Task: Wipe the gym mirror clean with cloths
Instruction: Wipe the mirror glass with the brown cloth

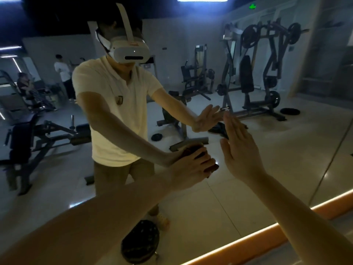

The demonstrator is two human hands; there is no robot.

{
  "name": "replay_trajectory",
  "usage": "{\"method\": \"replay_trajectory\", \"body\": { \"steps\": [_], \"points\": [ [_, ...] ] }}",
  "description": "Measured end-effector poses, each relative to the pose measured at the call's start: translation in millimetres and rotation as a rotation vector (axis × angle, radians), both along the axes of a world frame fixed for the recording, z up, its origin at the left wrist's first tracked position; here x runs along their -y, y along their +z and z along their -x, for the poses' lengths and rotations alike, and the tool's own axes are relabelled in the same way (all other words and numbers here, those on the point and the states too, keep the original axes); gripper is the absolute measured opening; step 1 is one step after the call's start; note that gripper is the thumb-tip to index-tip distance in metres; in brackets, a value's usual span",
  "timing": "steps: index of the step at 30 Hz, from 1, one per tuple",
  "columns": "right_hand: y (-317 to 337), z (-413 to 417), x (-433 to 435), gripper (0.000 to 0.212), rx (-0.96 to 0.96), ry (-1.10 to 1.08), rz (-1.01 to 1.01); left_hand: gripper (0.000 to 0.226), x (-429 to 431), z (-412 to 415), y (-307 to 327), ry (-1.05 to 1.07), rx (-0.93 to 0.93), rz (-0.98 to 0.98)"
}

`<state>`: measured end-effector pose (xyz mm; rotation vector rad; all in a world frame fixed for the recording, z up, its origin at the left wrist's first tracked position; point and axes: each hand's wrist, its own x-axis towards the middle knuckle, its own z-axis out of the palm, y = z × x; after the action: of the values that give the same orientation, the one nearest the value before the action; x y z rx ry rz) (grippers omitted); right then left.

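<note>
One big mirror (286, 169) fills almost the whole view, with a panel seam (333, 159) running down at 3 o'clock and a glowing orange strip (248, 236) along its foot at 5 o'clock. The room is dim, and that looks like the first hazard: smears left on the glass would be hard to spot in this light, so patches could be missed.

The right hand (242, 150), just right of centre, is flat and fully open with its fingers straight and pointing to 12 o'clock, and it holds nothing. Its fingertips come very near their own reflection. I cannot tell whether they touch the glass. If the bare palm lands there, it would likely print grease onto the very surface being cleaned, and leaning weight on it would load the panel.

The left hand (189, 169), at 8 o'clock from the right one, has its fingers curled over a dark cloth (211, 168) and holds it against the mirror a little below centre. The cloth is bunched small, with only a bit showing past the fingers. With so little fabric flat on the glass, knuckles or nails may rub the surface instead, strokes may leave streaks, and the wad could slip out of the grip.
</note>
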<state>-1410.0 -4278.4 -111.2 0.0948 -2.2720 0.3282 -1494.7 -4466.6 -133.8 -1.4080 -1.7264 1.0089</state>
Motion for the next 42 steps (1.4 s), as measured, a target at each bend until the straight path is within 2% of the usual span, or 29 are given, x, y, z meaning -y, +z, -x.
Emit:
{"method": "replay_trajectory", "body": {
  "steps": [2,4,8,10,11,15,16,17,20,22,27,31,33,35,39,42],
  "points": [
    [14,3,-3,0.061,-0.051,0.008,0.004,0.047,17,-1,17,0.002,0.021,-0.13],
    [34,8,3,0.061,-0.105,0.04,0.03,0.061,56,-1,35,-0.032,0.033,-0.276],
    [69,21,16,0.06,-0.196,0.049,0.043,0.056,148,-4,64,-0.059,-0.156,-0.493],
    [78,29,22,0.06,-0.203,0.04,0.041,0.059,183,-7,76,-0.035,-0.163,-0.518],
    [79,34,26,0.06,-0.188,0.044,0.04,0.067,196,-8,81,-0.018,-0.142,-0.505],
    [73,46,44,0.059,-0.155,0.03,0.022,0.133,200,0,86,0.042,-0.08,-0.516],
    [72,47,43,0.059,-0.14,0.025,0.017,0.137,189,3,83,0.026,-0.055,-0.522],
    [73,46,42,0.06,-0.123,0.02,0.011,0.131,177,4,82,0.014,-0.018,-0.513],
    [78,41,38,0.062,-0.082,0.009,-0.023,0.082,133,3,77,-0.018,0.145,-0.428],
    [81,35,44,0.062,-0.052,0.009,0.006,0.064,95,-5,74,0.051,0.208,-0.346],
    [99,15,45,0.059,0.043,-0.017,0.03,0.068,34,-22,81,0.07,0.062,-0.181],
    [111,10,27,0.059,0.028,-0.039,0.015,0.058,88,-16,120,0.027,0.073,-0.401],
    [119,17,20,0.059,-0.02,-0.062,-0.011,0.044,126,-5,140,-0.067,-0.004,-0.56],
    [124,28,17,0.061,-0.059,-0.08,-0.031,0.039,147,7,155,-0.106,-0.066,-0.69],
    [111,45,17,0.068,-0.168,-0.035,-0.049,0.041,100,13,147,-0.076,-0.052,-0.858],
    [119,42,-12,0.064,-0.186,0.088,-0.12,0.047,34,12,123,-0.069,-0.005,-0.757]
  ]
}}
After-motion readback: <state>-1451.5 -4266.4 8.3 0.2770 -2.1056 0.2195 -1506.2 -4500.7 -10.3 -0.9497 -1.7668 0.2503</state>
